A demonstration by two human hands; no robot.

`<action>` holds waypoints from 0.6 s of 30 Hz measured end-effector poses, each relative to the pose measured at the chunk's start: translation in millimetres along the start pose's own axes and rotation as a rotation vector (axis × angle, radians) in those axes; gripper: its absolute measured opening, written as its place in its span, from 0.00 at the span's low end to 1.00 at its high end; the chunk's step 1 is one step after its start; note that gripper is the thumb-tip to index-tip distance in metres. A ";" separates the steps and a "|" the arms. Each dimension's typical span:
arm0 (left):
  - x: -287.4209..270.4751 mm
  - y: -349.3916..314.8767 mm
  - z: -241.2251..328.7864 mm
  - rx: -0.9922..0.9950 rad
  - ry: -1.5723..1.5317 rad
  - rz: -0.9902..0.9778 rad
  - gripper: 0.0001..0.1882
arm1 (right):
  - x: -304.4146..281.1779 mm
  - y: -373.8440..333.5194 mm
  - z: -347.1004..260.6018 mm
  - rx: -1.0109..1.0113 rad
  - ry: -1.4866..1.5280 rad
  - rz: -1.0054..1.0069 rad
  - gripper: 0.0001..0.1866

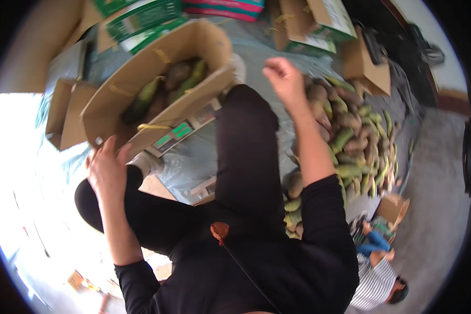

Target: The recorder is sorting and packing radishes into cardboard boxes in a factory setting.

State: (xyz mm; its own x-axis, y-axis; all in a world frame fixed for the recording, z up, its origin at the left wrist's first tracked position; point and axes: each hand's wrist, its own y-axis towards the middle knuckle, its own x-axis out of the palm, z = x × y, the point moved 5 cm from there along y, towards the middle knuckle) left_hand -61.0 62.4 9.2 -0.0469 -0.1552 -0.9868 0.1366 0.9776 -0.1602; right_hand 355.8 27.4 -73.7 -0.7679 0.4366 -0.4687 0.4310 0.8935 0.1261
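Observation:
A cardboard box point(157, 60) sits tilted at the left on a scale with lit green displays point(172, 135). Inside it lie several elongated brown and green tubers or gourds point(178, 76); their exact kind is unclear. My left hand point(108, 167) is at the box's near left corner, fingers apart, fingertips by the cardboard. Whether it bears any of the box's weight cannot be seen. My right hand point(287, 81) hangs in the air right of the box, fingers curled in, with nothing visible in them. Beside my right forearm spreads a big heap of similar brown and green produce point(350, 131).
More open cardboard boxes stand at the far right point(309, 23) and left point(70, 112). Green cartons point(141, 21) are behind the box. Plastic sheeting point(186, 170) covers the floor around my legs. Another person in a striped top point(374, 282) is at the lower right.

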 end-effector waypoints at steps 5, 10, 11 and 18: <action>-5.3 -0.9 -10.4 -0.044 0.015 0.016 0.24 | 2.0 -122.4 114.9 0.507 -0.394 -0.154 0.12; -5.7 0.3 3.3 0.032 0.055 0.077 0.24 | 3.0 -257.3 189.0 0.797 -0.544 -0.317 0.12; -2.6 3.0 1.7 0.042 0.015 0.089 0.23 | -1.1 -279.1 201.7 0.821 -0.525 -0.302 0.12; 5.1 14.5 -21.2 0.081 -0.079 0.176 0.21 | -51.1 -321.9 239.5 0.842 -0.566 -0.223 0.13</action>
State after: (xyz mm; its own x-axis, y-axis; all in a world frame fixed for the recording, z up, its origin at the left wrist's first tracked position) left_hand -80.2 78.8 2.3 0.0624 0.0032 -0.9980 0.2155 0.9764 0.0166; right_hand 369.7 -307.7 -299.7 -0.6297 -0.0371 -0.7759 0.6650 0.4905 -0.5632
